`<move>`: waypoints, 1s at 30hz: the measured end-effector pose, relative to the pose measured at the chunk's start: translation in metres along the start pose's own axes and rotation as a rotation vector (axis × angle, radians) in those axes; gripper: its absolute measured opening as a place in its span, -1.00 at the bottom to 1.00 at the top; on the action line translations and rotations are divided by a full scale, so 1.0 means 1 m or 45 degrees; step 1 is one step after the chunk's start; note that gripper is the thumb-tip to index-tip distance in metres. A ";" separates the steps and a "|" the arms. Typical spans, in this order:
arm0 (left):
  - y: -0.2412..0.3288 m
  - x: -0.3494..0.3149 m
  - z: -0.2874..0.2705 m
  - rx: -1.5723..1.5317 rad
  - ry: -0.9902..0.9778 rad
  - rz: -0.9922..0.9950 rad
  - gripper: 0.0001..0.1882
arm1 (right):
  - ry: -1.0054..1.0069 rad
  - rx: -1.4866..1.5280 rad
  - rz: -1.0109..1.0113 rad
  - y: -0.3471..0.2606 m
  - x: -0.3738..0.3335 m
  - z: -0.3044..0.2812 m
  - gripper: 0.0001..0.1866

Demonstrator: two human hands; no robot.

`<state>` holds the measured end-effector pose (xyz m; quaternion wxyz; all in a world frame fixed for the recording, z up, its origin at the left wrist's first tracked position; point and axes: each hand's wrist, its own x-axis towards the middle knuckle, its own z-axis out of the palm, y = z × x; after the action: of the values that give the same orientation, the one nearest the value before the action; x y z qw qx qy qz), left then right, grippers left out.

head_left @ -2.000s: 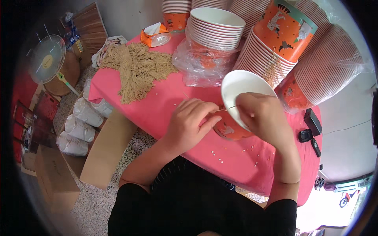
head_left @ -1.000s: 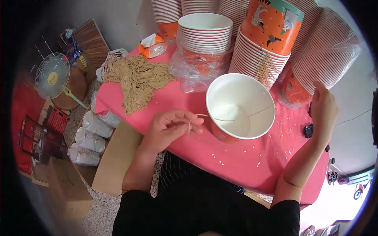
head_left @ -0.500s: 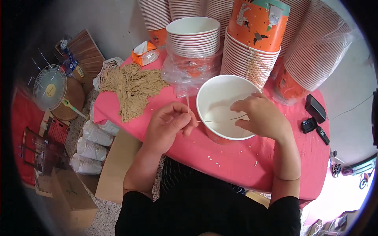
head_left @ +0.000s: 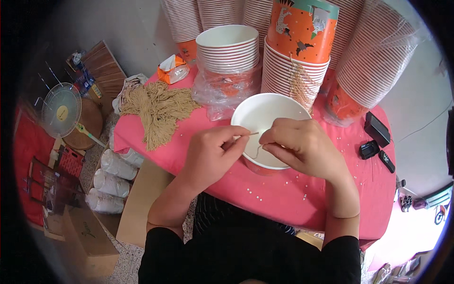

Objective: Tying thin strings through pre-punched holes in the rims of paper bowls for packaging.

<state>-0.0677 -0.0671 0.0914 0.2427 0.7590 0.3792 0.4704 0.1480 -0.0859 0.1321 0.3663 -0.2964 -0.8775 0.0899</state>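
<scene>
A large paper bucket [head_left: 265,107] with a white inside stands upright near the table's front edge, under both hands. Over its left rim, my left hand [head_left: 213,155] is closed in a pinch, and a short end of thin tan cord [head_left: 254,133] sticks out past the fingertips. My right hand [head_left: 302,147], also pinched shut, grips cord above the bucket's opening. A curved tail of it hangs below those fingertips, against the white inside. The fingers hide where the cord runs between the hands.
A heap of tan cords [head_left: 158,111] lies at the left. Behind stand wrapped bucket stacks [head_left: 227,49] and an orange bucket [head_left: 302,33] on a stack draped with cords [head_left: 299,83]. Small white bits [head_left: 259,199] dot the pink cloth; black items [head_left: 377,130] sit at right.
Both hands have come closer together over the bucket. My right hand has gone from loosely spread fingers to a pinch on the cord. The view has shifted slightly.
</scene>
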 end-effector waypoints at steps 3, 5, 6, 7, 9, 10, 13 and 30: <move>0.012 0.000 -0.003 0.139 -0.121 0.106 -0.87 | 0.099 -0.002 -0.015 -0.001 0.002 0.004 -0.91; 0.018 -0.001 -0.005 0.015 -0.235 0.003 -0.88 | 0.159 -0.011 -0.026 0.002 0.004 0.006 -0.92; 0.017 -0.001 -0.007 0.016 -0.232 0.005 -0.88 | 0.179 0.003 0.012 0.004 0.004 0.008 -0.92; 0.014 -0.002 -0.008 -0.135 -0.307 -0.080 -0.88 | 0.197 0.014 0.050 0.005 0.004 0.009 -0.91; 0.007 -0.002 -0.007 -0.286 -0.376 -0.161 -0.87 | 0.185 0.009 0.109 0.005 0.004 0.010 -0.91; 0.002 -0.003 -0.006 -0.406 -0.391 -0.166 -0.86 | 0.172 0.008 0.171 0.004 0.004 0.011 -0.91; -0.001 -0.003 -0.008 -0.522 -0.404 -0.203 -0.85 | 0.172 0.002 0.149 0.009 0.003 0.017 -0.89; -0.017 0.000 -0.008 -0.791 -0.337 -0.352 -0.84 | 0.259 -0.263 -0.224 0.009 0.008 0.021 -0.83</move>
<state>-0.0813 -0.0564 0.0825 0.5698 0.6450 0.2825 0.4237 0.1334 -0.0728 0.1182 0.4273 -0.2619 -0.8630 -0.0637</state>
